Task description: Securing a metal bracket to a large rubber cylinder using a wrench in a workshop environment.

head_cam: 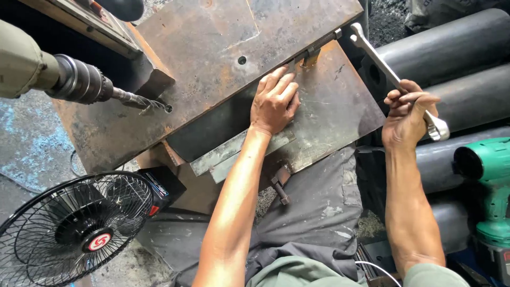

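My left hand [274, 101] lies flat, fingers spread, on a rusty steel plate [329, 114] beside a dark recessed slot. My right hand [408, 118] grips the shaft of a long silver combination wrench [382, 66]. The wrench's open end points at a threaded bolt [319, 45] at the plate's upper edge, and its ring end sticks out below my fist. A drill chuck with a twist bit [133, 100] comes in from the left, its tip at a hole in the larger rusty plate [212, 37].
A black wire-guard fan [74, 228] stands at the lower left. A green cordless drill [491, 186] sits at the right edge. Dark thick pipes [457, 48] lie at the upper right. A small bolt [280, 186] hangs under the plate above my grey trousers [313, 212].
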